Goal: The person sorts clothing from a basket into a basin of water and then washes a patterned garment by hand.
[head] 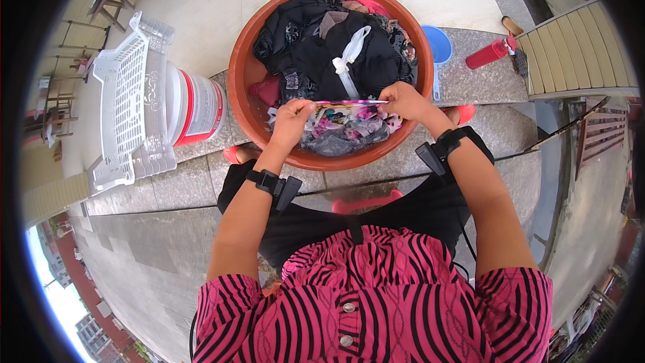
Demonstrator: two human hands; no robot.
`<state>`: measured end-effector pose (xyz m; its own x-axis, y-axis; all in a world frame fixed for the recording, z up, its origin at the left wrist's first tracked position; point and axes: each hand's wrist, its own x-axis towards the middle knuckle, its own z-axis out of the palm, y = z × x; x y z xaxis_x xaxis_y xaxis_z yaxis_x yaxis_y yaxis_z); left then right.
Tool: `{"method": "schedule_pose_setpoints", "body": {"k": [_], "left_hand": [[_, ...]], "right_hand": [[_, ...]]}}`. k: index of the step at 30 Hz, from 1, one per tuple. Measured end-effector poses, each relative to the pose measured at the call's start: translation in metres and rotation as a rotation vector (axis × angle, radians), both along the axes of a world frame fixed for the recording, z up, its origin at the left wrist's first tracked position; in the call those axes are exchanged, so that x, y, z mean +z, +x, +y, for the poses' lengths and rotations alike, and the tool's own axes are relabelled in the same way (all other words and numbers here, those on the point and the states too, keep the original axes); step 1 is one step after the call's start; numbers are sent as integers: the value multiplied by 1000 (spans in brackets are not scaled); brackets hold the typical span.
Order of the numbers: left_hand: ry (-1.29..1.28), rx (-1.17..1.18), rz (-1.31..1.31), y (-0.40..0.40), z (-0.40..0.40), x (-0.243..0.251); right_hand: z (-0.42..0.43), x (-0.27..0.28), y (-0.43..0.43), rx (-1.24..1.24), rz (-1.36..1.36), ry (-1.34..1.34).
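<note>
A large orange-brown plastic basin (242,50) full of wet clothes stands in front of me. My left hand (293,120) and my right hand (404,102) each pinch one end of the stretched edge of a floral garment (352,118) over the basin's near side. Below that edge, grey fabric (335,142) lies in water. Farther back are black clothes (307,55), with a white fabric strip or strap (351,53) on top. Pink cloth (365,2) shows at the far rim, and a dark red piece (265,91) lies at the left inside.
At left, a white plastic basket (131,96) rests beside or on a white-and-red bucket (199,108). To the right are a blue dipper (437,44), a red bottle (488,54) and a tiled wall edge (579,50). A pink stool (365,203) shows between my legs, near a stone step edge (176,207).
</note>
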<state>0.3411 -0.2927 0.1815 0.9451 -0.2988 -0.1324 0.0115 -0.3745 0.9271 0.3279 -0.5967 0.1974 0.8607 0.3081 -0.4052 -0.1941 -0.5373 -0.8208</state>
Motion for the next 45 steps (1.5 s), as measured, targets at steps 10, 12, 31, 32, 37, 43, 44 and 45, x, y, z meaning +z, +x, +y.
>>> {"method": "schedule_pose_setpoints", "body": {"k": [10,12,31,32,37,43,44,45], "left_hand": [[-552,244,-295,-21,-27,196],[-563,258,-309,-21,-20,210],[496,-244,-102,-54,-28,-67],[649,-351,30,-55,-29,-70],[841,-381,264,-44,-25,-97],[592,-342,152,-45,-13,-81],[595,-342,139,-47,-10,-76],[479,-216,160,-48,-7,-70]], "right_hand": [[24,209,-34,-106,-526,262],[33,230,-44,-113,-576,337],[67,-97,-38,222,-213,-436],[71,-99,-39,250,-100,-497],[79,-111,-14,395,152,-654],[66,-115,-12,22,-227,-388],[59,-109,-15,-31,-272,-225],[57,-87,-14,-31,-287,-226]]}}
